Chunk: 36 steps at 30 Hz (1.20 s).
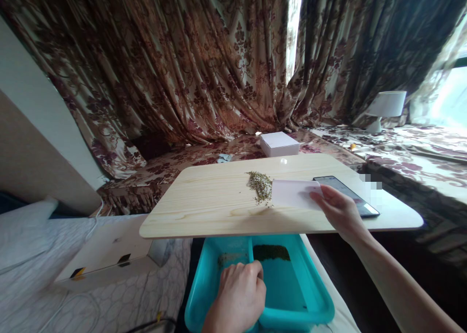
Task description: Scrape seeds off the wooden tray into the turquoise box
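My right hand (337,209) holds a thin white card (294,193) by its right end, thumb on top, low over a small wooden table (204,197). The card's left edge meets a loose pile of small greenish-brown dried bits (260,186), like seeds or herbs. Below the table's near edge stands a turquoise two-compartment bin (323,306). My left hand (239,291) is closed over the bin's middle divider, its fingertips partly hidden. A dark green heap of fine bits (272,252) lies at the far end of the right compartment. Only a few bits show in the left one.
A tablet (346,196) lies on the table under my right wrist. Behind the table is a white box (279,143). A flat white carton (105,250) rests on the bed at left. A lamp (386,104) stands at right, and patterned curtains (204,65) hang behind.
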{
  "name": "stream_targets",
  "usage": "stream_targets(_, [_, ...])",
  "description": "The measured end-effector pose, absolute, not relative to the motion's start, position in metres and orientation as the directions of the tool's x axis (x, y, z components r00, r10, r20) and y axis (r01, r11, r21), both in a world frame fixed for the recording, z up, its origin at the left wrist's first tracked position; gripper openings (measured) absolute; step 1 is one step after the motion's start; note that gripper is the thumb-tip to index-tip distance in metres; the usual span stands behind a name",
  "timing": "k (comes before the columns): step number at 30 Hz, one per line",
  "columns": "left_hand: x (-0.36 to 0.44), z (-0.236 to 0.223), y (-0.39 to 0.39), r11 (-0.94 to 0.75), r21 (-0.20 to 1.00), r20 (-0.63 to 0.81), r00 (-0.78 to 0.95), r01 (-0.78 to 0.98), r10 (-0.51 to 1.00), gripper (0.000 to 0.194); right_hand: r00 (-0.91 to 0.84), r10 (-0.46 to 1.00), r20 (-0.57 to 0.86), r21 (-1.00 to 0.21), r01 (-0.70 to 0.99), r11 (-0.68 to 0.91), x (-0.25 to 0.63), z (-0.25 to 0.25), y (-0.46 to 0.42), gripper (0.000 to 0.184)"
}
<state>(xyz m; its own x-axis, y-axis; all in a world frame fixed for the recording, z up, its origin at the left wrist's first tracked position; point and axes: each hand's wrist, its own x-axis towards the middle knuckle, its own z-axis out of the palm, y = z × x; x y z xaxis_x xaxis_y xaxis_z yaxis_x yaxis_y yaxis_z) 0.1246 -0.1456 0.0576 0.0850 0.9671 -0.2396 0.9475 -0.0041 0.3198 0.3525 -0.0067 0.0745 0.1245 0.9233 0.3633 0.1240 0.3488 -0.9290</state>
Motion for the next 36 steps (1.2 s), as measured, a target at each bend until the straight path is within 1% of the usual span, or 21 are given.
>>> stream_targets(3, [0.1242,0.0563,-0.1454,0.011,0.324,-0.248,0.074,0.946,0.966,0.032,0.144,0.926,0.349,-0.931,0.16,0.327,0.3548,0.071,-0.0058,0.034])
stream_targets(6, [0.1239,0.0561,-0.146,0.012,0.338,-0.242,0.074,0.941,0.967,0.031,0.124,0.929,0.35,-0.928,0.177,0.327,0.3526,0.0693,-0.0054,0.032])
stream_targets(9, [0.1233,0.0558,-0.1466,0.011,0.348,-0.241,0.078,0.937,0.967,0.031,0.091,0.928,0.362,-0.924,0.169,0.344,0.3485,0.0711,-0.0067,0.034])
stream_targets(12, [0.1225,0.0542,-0.1466,0.009,0.356,-0.234,0.08,0.934,0.969,0.031,0.093,0.923,0.375,-0.919,0.166,0.357,0.3467,0.0734,-0.0076,0.036])
stream_targets(16, [0.122,0.0509,-0.1462,0.002,0.367,-0.227,0.087,0.93,0.97,0.03,0.097,0.929,0.357,-0.926,0.168,0.338,0.348,0.0724,-0.0067,0.039])
stream_targets(25, [0.1222,0.0528,-0.1467,0.009,0.368,-0.228,0.08,0.93,0.97,0.03,0.09,0.949,0.302,-0.952,0.08,0.295,0.3487,0.0716,-0.0094,0.042])
stream_targets(31, [0.1236,0.056,-0.147,0.023,0.342,-0.245,0.066,0.939,0.967,0.032,0.084,0.943,0.323,-0.944,0.105,0.314,0.3502,0.0718,-0.0102,0.04])
stream_targets(36, [0.1235,0.0563,-0.1464,0.019,0.34,-0.249,0.071,0.94,0.966,0.032,0.077,0.945,0.319,-0.946,0.084,0.313,0.3482,0.0713,-0.0107,0.042])
